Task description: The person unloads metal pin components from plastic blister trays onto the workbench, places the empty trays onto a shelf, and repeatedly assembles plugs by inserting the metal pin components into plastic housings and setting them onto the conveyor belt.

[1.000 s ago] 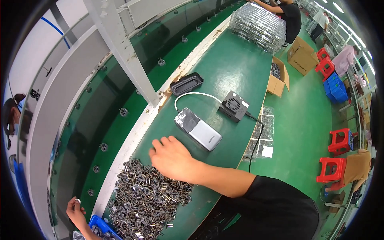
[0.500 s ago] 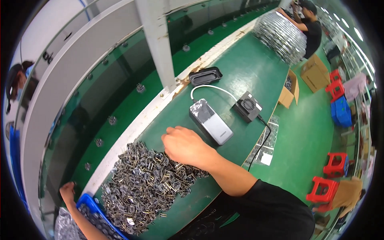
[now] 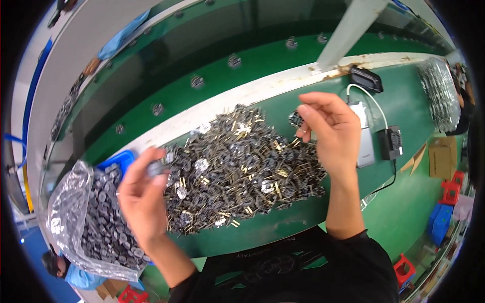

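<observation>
Between the thumb and fingertips of my left hand is a small grey round plastic cap, blurred by motion. My right hand pinches a small dark pin component above the far right of the heap. Both hands are raised and apart. Below and between them spreads a heap of dark pin components with brass-coloured pins, lying on the green table. Beside my left hand, many similar grey caps fill a clear plastic bag in a blue bin.
Beyond the table runs a green conveyor belt carrying spaced round parts. Behind my right hand lie a grey power bank, a white cable, a black fan device and a black tray. A white post rises at the table's far edge.
My view has swung left, toward the bin. My left hand has come from beside the bin to the heap with a grey cap. My right hand has lifted from the heap holding a pin component.
</observation>
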Demonstrator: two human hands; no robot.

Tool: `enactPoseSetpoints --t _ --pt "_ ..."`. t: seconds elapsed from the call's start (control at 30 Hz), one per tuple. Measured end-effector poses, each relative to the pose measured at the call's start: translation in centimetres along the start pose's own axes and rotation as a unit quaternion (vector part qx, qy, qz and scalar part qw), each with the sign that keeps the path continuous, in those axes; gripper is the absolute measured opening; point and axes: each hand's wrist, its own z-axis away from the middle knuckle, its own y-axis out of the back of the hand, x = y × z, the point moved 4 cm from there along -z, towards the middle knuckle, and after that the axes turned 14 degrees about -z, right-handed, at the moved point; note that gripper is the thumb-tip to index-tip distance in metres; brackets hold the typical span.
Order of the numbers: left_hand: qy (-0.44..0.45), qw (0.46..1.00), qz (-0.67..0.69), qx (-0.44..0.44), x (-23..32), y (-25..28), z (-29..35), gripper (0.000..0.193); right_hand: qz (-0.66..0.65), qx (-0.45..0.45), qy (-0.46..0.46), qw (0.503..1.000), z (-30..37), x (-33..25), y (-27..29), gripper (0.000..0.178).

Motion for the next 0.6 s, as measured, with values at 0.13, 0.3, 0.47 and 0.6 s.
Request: enactPoseSetpoints --t 0.13,0.3,0.47,0.6 --pt "0.011 1.0 0.02 -0.021 0.0 -5.6 0.8 0.043 -0.187 -0.089 -0.099 0.973 1.0 1.1 -2.0 0.018" --pt "0.002 0.999 0.028 -0.029 -0.7 -6.8 0.8 0.04 -0.274 -0.111 -0.194 0.935 2.1 2.9 -3.9 0.023" --pt "-0.047 0.996 -0.044 -0.059 -1.1 -6.4 1.3 0.041 -0.312 -0.129 -0.248 0.908 2.4 3.2 -4.5 0.024" --pt "0.016 0.993 0.047 -0.105 -1.1 -6.9 1.4 0.044 -0.229 -0.172 -0.186 0.94 2.6 3.4 -4.8 0.025"
